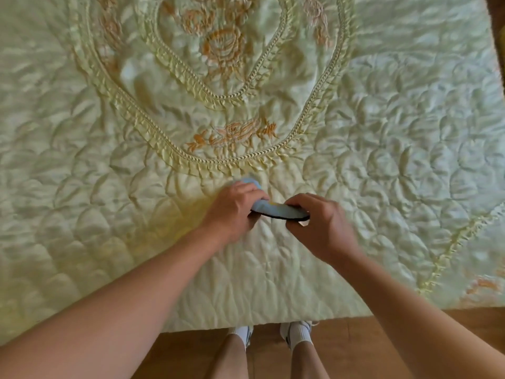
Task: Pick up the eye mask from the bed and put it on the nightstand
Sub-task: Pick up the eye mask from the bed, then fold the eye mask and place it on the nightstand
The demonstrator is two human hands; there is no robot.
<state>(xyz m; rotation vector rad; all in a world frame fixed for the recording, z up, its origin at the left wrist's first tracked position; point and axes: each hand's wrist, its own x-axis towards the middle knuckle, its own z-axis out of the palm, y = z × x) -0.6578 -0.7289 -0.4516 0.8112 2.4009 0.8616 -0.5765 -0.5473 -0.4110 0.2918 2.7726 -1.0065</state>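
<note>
The eye mask (276, 210) is pale blue with a black edge and is held between both hands just above the bed (109, 187), near its front edge. My left hand (232, 212) grips the mask's left end, and a bit of blue cloth shows above the knuckles. My right hand (319, 225) pinches the right end. Most of the mask is covered by my fingers. The nightstand is not in view.
A pale yellow quilted bedspread with orange embroidered flowers (235, 132) and a ruffled oval border covers the bed. Below the bed's front edge is a wooden floor (352, 348), where my legs and white socks (300, 335) stand.
</note>
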